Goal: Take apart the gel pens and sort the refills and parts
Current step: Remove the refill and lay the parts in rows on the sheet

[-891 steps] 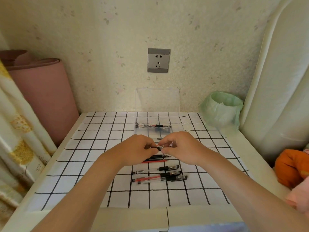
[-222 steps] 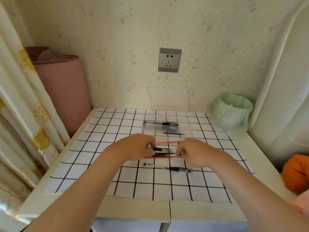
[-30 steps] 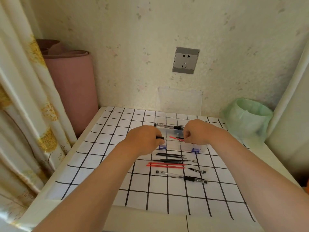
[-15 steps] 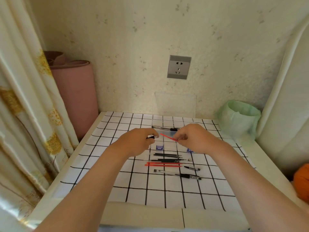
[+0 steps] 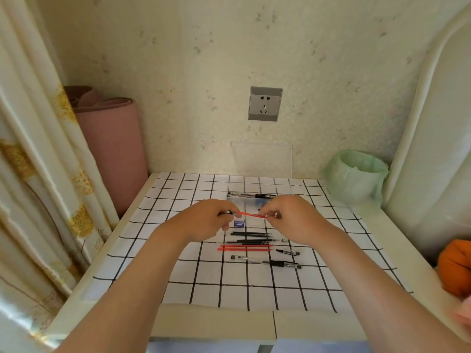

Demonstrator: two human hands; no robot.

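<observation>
Above the grid-patterned tablecloth (image 5: 193, 289), the person holds a red refill (image 5: 252, 215) stretched between both hands, just over the near edge of the clear plastic box (image 5: 254, 200). The right hand (image 5: 293, 220) pinches the refill's right end between thumb and fingertips, its other fingers curled in. The left hand (image 5: 209, 221) is closed at the refill's left end, where a small dark piece shows; whether that is the pen's tip section or part of the barrel cannot be told. Sorted parts lie below the hands: black refills (image 5: 251, 234), two red refills (image 5: 246, 248), a small cap-like part (image 5: 290, 252), and one intact gel pen (image 5: 265, 261); another pen (image 5: 251, 195) lies in the box. The held refill is probably very light, thin and somewhat flexible, so it would bow if squeezed mid-length. It is best gripped near its ends and pulled straight along its axis, keeping fingers off the inky writing tip.
</observation>
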